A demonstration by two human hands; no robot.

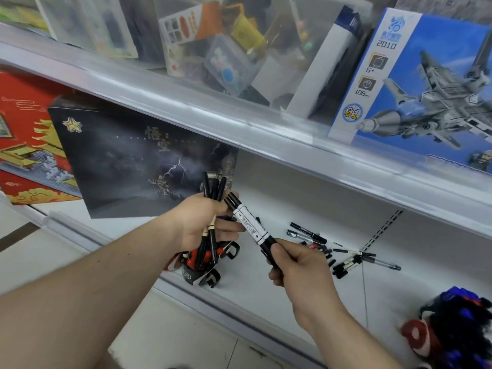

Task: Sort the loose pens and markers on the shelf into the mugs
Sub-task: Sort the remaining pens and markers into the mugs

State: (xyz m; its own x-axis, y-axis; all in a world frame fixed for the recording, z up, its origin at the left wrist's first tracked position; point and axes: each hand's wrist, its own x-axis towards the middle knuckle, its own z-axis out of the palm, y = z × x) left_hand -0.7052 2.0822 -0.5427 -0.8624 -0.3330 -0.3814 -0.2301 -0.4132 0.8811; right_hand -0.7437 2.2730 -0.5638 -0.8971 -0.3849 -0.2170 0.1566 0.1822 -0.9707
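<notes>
Carefully now: right hand [298, 265] pinching two markers [251, 226] should slide them into left hand's [205, 222] gripped pen bundle [213, 187], tips aligned.

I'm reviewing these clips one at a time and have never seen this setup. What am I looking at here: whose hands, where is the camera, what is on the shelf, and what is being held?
There is no machine: a person works bare-handed, filmed by one wide-angle camera on their head, looking down and forward. The left hand grips a bundle of black pens above a black-and-red mug that stands on the white shelf. The right hand holds two white-barrelled markers, angled toward the left hand. More loose pens lie scattered on the shelf to the right. Toy boxes stand behind and on the shelf above.
</notes>
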